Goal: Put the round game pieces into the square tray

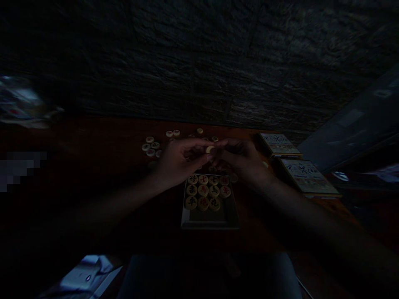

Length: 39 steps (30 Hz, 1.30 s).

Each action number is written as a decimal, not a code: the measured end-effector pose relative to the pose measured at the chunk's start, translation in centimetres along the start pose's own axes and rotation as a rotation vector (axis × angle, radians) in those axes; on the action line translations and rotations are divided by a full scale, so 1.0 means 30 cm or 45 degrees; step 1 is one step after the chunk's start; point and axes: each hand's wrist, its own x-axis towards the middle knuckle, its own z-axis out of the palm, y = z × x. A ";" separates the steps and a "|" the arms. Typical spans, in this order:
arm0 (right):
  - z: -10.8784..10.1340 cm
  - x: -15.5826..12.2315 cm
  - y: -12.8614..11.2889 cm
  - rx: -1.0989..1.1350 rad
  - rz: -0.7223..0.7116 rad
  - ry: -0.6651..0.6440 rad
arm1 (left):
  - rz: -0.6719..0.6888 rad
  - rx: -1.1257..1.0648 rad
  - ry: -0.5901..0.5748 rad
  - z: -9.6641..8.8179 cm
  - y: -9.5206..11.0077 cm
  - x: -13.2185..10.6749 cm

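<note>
Between the fingertips of both hands is a round pale Chinese chess piece, held above the table. My left hand pinches it from the left, thumb below and forefinger above. From the right, my right hand closes its fingers on the same piece. Just below them lies a shallow box tray with rows of Chinese chess pieces, marked in red and black characters. Its bottom row stops short of the right side. More loose pieces lie behind and left of my hands, some hidden by them.
Two flat printed boxes, one farther back and one nearer, lie at the table's right. A rough stone wall rises behind the wooden table. A blurred plastic-looking bundle is at far left. The scene is very dark.
</note>
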 end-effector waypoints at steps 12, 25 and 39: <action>0.016 -0.012 -0.006 -0.022 0.028 0.003 | 0.089 0.158 -0.017 0.004 0.012 -0.003; -0.006 -0.003 0.009 -0.074 -0.031 -0.025 | 0.133 0.053 0.079 0.002 0.002 0.011; 0.010 -0.007 -0.007 0.063 0.053 0.003 | 0.190 0.147 0.031 0.004 -0.008 -0.001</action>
